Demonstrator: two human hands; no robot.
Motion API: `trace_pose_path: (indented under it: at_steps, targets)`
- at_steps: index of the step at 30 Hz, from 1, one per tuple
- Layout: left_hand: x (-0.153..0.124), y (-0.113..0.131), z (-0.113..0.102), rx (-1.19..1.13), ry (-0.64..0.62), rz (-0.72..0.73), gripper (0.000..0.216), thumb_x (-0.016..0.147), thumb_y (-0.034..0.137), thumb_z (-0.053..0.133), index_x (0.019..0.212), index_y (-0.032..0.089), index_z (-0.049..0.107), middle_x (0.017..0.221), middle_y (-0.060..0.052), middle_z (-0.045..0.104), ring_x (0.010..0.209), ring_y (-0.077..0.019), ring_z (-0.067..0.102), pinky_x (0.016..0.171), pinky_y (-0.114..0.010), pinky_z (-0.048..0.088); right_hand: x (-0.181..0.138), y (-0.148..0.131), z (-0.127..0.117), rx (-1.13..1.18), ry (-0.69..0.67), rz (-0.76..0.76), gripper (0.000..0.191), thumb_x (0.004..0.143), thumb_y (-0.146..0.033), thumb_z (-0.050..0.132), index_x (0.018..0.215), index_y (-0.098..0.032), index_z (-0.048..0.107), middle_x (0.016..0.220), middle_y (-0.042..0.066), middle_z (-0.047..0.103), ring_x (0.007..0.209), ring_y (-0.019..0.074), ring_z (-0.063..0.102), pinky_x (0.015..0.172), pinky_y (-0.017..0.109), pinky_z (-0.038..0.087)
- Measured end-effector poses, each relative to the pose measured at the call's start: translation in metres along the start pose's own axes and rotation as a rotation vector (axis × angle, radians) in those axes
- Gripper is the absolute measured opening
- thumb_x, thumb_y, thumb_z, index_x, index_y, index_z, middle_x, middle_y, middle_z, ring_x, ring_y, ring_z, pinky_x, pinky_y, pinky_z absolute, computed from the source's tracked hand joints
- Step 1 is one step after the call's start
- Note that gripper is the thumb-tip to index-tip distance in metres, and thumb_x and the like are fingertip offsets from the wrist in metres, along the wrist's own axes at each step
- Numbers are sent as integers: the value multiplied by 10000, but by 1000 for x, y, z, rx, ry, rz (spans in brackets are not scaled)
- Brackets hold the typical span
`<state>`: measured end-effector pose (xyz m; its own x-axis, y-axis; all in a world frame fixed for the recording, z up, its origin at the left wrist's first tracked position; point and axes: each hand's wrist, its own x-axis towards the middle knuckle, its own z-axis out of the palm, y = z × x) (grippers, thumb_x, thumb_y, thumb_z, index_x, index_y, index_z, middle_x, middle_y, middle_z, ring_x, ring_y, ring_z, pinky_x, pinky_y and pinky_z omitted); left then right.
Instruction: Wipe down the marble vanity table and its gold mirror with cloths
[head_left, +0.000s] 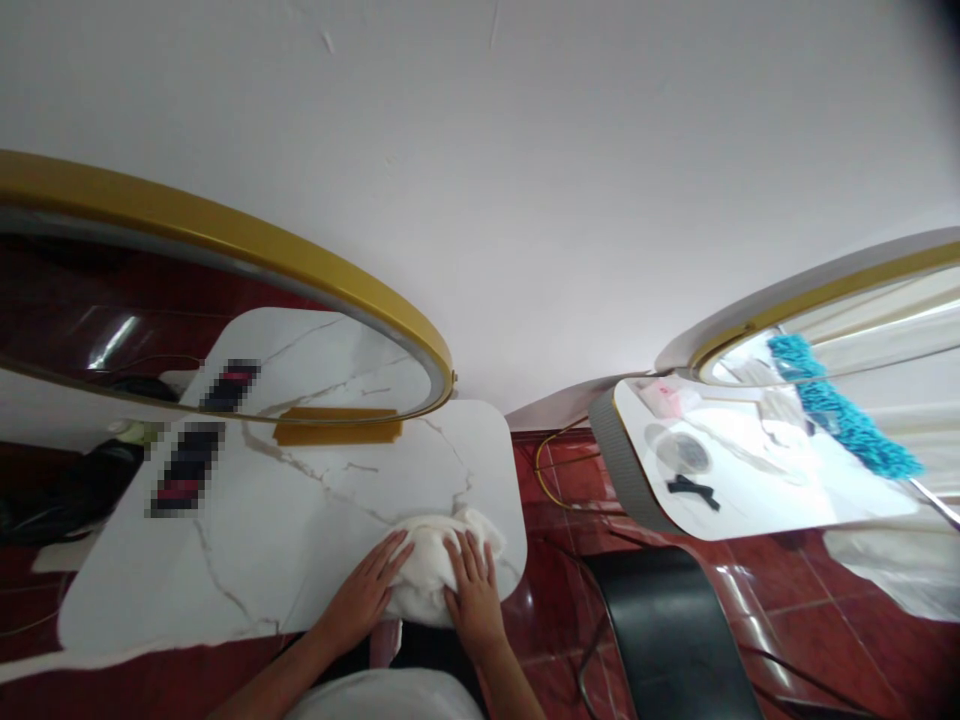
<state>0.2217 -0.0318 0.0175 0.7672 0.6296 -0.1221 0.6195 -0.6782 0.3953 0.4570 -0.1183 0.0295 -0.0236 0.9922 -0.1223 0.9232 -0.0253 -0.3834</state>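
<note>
A bunched white cloth [424,575] lies at the front right part of a white, marble-patterned tabletop [315,530]. My left hand [369,585] rests on the cloth's left side with its fingers stretched forward. On the right side, my right hand [476,590] lies over the cloth, fingers spread and thumb apart. Both hands are open and touch the cloth from above; the folds under the fingers are hidden. Beneath the left hand, a small pale pink object [385,643] shows near the table's front edge.
Behind the tabletop stands a gold-framed mirror [322,262] with a gold base [337,433]. A pixelated dark object [186,468] lies at left. To the right are a black chair [667,630] and a second white table [757,500] with a black item [694,490]; a blue fluffy duster [847,415] is beside it.
</note>
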Motion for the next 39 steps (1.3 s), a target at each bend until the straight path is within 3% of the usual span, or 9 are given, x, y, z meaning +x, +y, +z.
trace_pose_path:
  at_steps: [6, 13, 20, 24, 29, 39]
  targets:
    - [80, -15, -15, 20, 99, -47, 725, 808, 59, 382, 1462, 249, 134, 1534, -35, 165, 1393, -201, 192, 1115, -424, 293, 77, 19, -20, -60, 67, 63, 678, 868, -254, 420, 1473, -268, 115, 1524, -15, 147, 1407, 205, 75, 1136, 458, 97]
    - [178, -41, -23, 38, 256, -167, 637, 819, 69, 369, 1433, 145, 216, 1497, -123, 255, 1388, -229, 207, 1104, -445, 299, 180, 37, -36, -121, 93, 161, 649, 902, -319, 409, 1476, -244, 115, 1531, 10, 131, 1409, 183, 30, 1127, 394, 79]
    - [222, -64, -30, 48, 275, -198, 546, 855, 104, 356, 1397, 116, 288, 1458, -156, 323, 1368, -264, 256, 1084, -450, 306, 225, 45, -41, -136, 84, 207, 632, 917, -364, 384, 1476, -263, 106, 1535, -9, 110, 1408, 173, 22, 1122, 380, 61]
    - [220, -65, -32, 48, 267, -187, 555, 852, 105, 364, 1401, 112, 285, 1471, -151, 302, 1371, -261, 249, 1091, -438, 299, 223, 48, -38, -115, 107, 197, 623, 920, -355, 372, 1475, -269, 103, 1532, -14, 124, 1407, 169, 26, 1121, 387, 72]
    - [191, -52, -28, 49, 266, -159, 598, 839, 102, 372, 1422, 128, 242, 1488, -128, 273, 1386, -238, 211, 1109, -434, 279, 198, 45, -35, -85, 134, 147, 609, 907, -309, 383, 1469, -271, 149, 1521, -16, 179, 1405, 160, 46, 1126, 389, 66]
    - [70, -11, 4, 91, 181, -79, 713, 811, 52, 370, 1467, 185, 123, 1538, -55, 146, 1405, -215, 141, 1128, -413, 265, 71, 5, -8, -60, 130, 107, 660, 878, -274, 412, 1473, -263, 128, 1520, 4, 182, 1405, 217, 87, 1131, 452, 95]
